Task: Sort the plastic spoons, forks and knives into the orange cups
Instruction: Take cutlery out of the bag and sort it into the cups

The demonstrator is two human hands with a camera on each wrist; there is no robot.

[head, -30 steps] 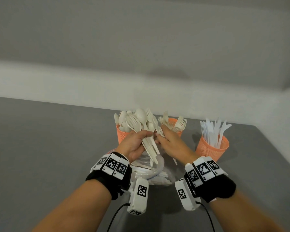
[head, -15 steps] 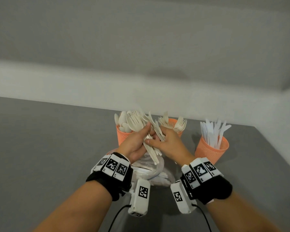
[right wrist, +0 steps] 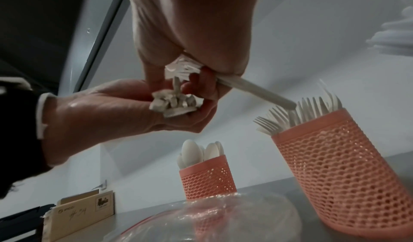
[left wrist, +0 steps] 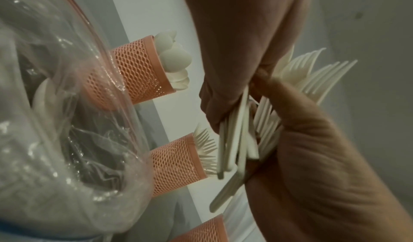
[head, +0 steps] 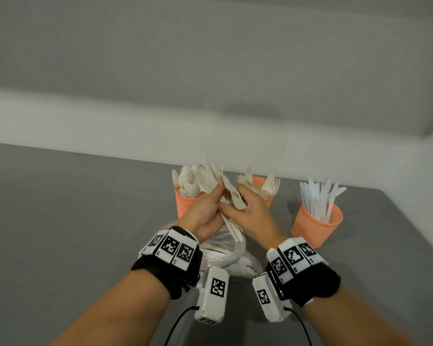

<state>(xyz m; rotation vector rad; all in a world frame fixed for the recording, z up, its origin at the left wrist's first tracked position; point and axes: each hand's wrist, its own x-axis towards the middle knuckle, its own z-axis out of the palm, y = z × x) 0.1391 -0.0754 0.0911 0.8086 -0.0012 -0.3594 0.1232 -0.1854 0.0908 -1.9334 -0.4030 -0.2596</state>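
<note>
My left hand (head: 210, 203) grips a bundle of white plastic cutlery (head: 231, 223), mostly forks, with the tines up and the handles fanned below the palm. My right hand (head: 238, 206) meets it from the right and pinches one white piece (right wrist: 257, 90) from the bundle; I cannot tell which kind it is. Behind the hands stand three orange mesh cups: the spoon cup (head: 185, 206) on the left, the fork cup (head: 266, 193) in the middle, the knife cup (head: 315, 226) on the right. The wrist views show the bundle (left wrist: 241, 136) and its handle ends (right wrist: 174, 102) between both hands.
A clear plastic bag (head: 231, 255) with more white cutlery lies on the grey table (head: 73, 233) under my hands. A cardboard box (right wrist: 82, 208) stands at the table's left in the right wrist view. A pale wall runs behind the cups.
My right hand has moved left and in against the left hand, closing on a piece in the bundle. The bundle has tilted slightly. The cups have not moved.
</note>
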